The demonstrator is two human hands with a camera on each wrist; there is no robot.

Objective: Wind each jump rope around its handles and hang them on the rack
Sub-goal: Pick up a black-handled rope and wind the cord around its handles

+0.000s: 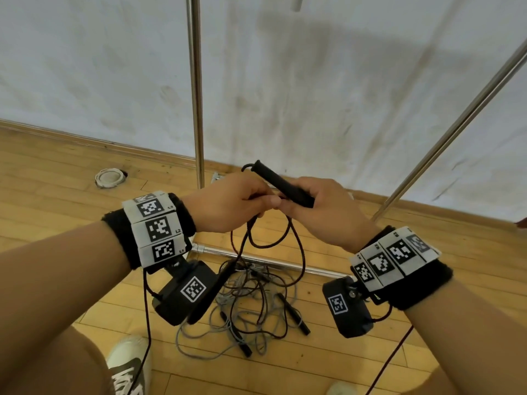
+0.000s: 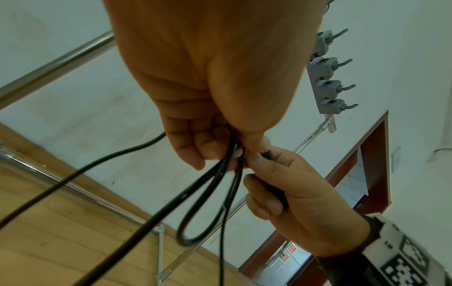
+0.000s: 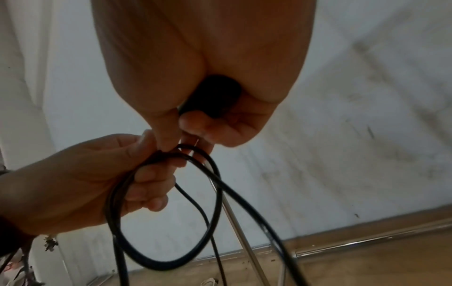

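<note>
In the head view my hands meet at chest height in front of the rack. My right hand (image 1: 316, 206) grips a black jump rope handle (image 1: 282, 183), which points up and to the left. My left hand (image 1: 228, 201) holds several strands of that dark rope (image 1: 268, 238) bunched against the handle, and loops hang below. The left wrist view shows my left fingers (image 2: 195, 147) curled round the strands (image 2: 203, 193). In the right wrist view the handle's end (image 3: 212, 96) sits in my right palm. Whether a second handle lies in that grip is hidden.
A tangle of other grey and dark ropes (image 1: 251, 303) with black handles lies on the wooden floor by the rack's base bar (image 1: 256, 260). An upright pole (image 1: 196, 95) and a slanted pole (image 1: 456, 124) rise ahead. Grey hooks (image 2: 327, 77) hang above. My shoe (image 1: 128, 363) is at the lower left.
</note>
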